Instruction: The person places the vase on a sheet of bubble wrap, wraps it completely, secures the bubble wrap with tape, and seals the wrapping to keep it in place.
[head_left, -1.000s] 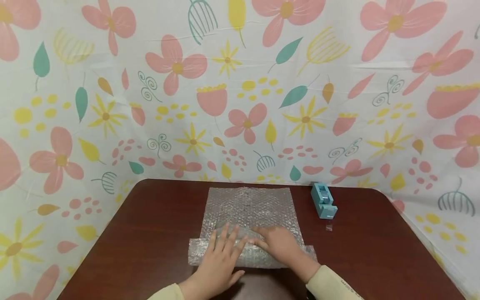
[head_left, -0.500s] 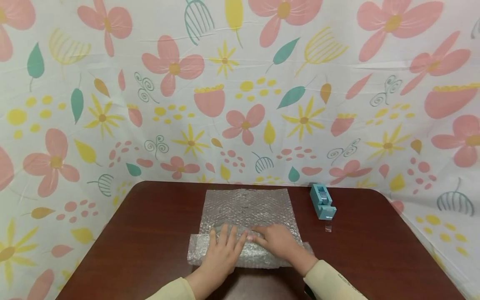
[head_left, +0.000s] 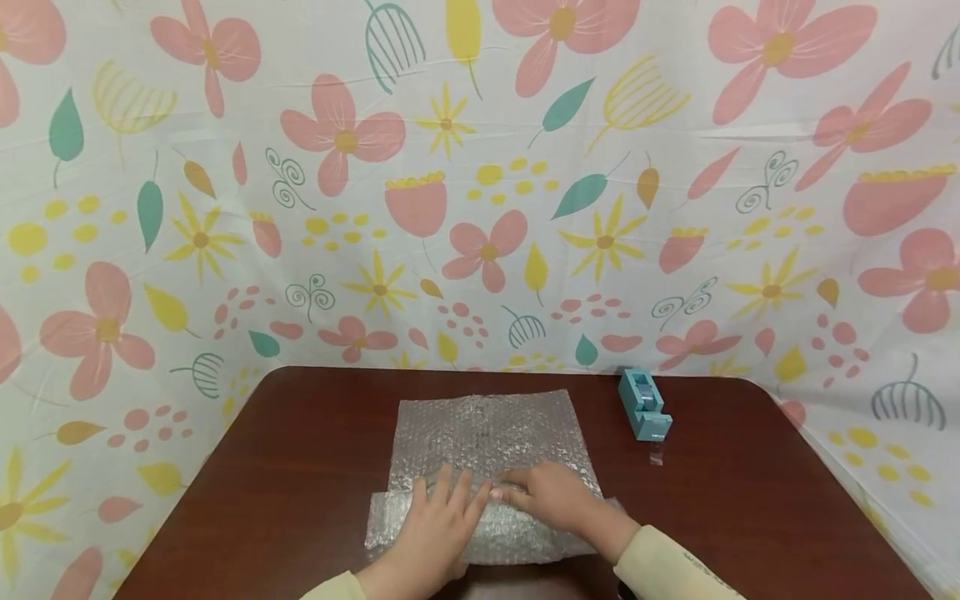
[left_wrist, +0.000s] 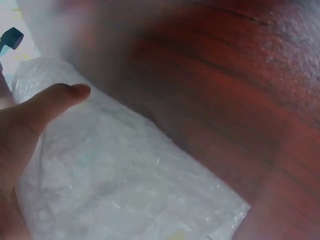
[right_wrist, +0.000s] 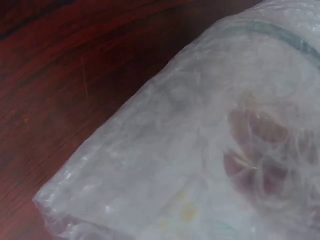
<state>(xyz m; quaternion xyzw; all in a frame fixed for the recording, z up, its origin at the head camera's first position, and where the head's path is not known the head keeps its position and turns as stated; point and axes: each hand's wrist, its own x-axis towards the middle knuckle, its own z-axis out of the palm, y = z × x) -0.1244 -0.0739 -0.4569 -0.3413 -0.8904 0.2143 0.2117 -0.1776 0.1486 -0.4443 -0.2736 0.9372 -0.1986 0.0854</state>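
**Bubble wrap part-rolled, both hands flat on the roll**

The bubble wrap sheet (head_left: 487, 433) is seen lying on the dark red-brown tabletop (head_left: 300, 467), its near edge already turned over into a loose roll (head_left: 495, 527) at the person's side. Something with a pinkish floral print is made out through the plastic in the right wrist view (right_wrist: 260, 150); what it is cannot be told. The left hand (head_left: 438, 521) is laid on the roll with fingers straight and spread, nothing gripped. The right hand (head_left: 551, 496) is pressed on top just beside it, fingers mostly flat, fingertips at the fold line. Judged from this: the first turn is made, the larger part of the sheet beyond the roll is not yet rolled, and no tape is seen applied.

A teal tape dispenser (head_left: 643, 403) is stood to the right of the sheet, well apart from it, with a small clear scrap (head_left: 657, 455) just in front of it. The tabletop is enclosed on three sides by a white flower-patterned cloth backdrop (head_left: 480, 183)
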